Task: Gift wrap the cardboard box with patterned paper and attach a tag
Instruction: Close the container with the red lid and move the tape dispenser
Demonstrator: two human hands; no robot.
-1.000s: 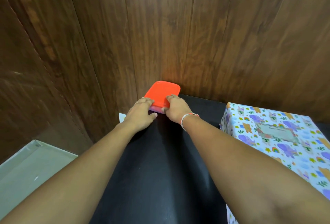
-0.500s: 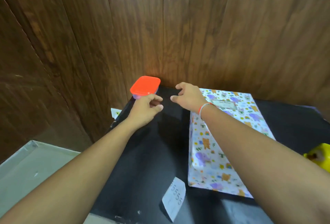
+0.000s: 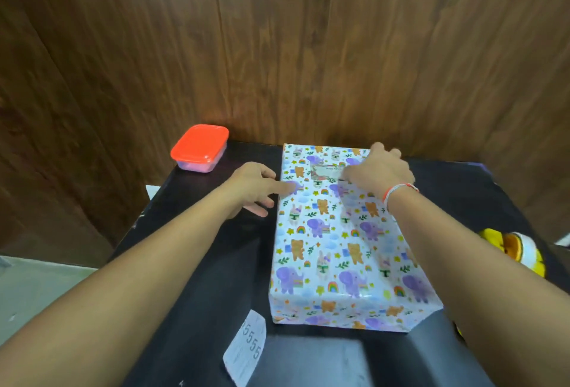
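Head view looked down on a black tabletop [image 3: 216,263] set against a dark wood-panelled wall [image 3: 277,47]. On it lay the rectangular cardboard box wrapped in white paper patterned with purple elephants, orange bears and rainbows [image 3: 339,247], its long side running away from the person and its far end near the wall. A small white rectangular tag [image 3: 324,170] sat flat on the box's top face near the far end; its print was too blurred to read.

The right hand [image 3: 381,170], a red and white thread band at its wrist, rested on the far part of the box top, fingers spread and fairly straight, its thumb side touching the tag's right end; it gripped nothing. The left hand [image 3: 254,187] was at the box's left edge with fingers extended and relaxed, one fingertip touching the paper at the top edge, the others above the table; it held nothing.

At the far left corner of the table stood a clear plastic container with a red-orange lid [image 3: 199,149], well apart from the box. A white paper slip printed with digits [image 3: 246,349] lay near the front edge, just left of the box's near corner. A yellow and orange object [image 3: 518,251] showed partly beyond the right forearm; I could not tell what it was.
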